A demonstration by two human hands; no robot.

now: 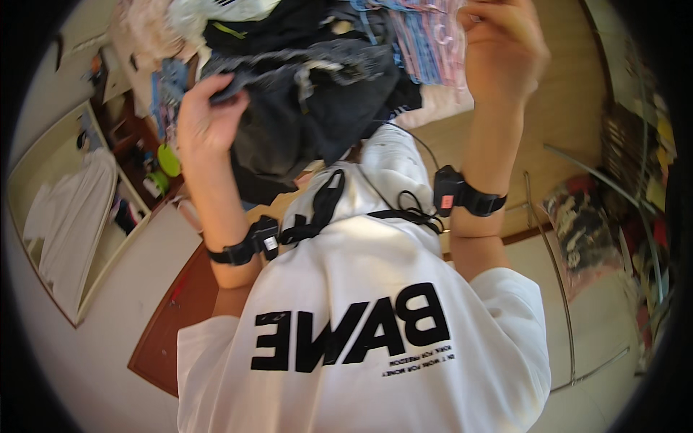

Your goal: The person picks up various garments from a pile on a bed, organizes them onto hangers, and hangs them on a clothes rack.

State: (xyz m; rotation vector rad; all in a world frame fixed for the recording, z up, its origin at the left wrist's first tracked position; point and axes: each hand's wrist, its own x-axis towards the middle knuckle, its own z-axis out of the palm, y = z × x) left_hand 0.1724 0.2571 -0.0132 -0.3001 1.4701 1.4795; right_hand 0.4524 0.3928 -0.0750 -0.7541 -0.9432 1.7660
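A dark garment with a gathered waistband (303,108) hangs in front of me. My left hand (214,116) pinches its waistband at the left end between thumb and fingers. At the top right, my right hand (501,51) is raised beside a bunch of blue and pink clothes hangers (425,46); it is blurred, its fingertips are near the picture's edge, and whether it holds anything cannot be made out. More black clothing (243,32) lies behind the garment. Each of my forearms wears a black strapped device.
Pale ruffled fabric (146,27) and more hangers (162,97) are at the upper left. A drawer or box (89,308) with white cloth stands at far left. To the right are metal tubes (568,325) and a plastic-wrapped patterned bundle (582,227). A thin cable (425,142) runs before my waist.
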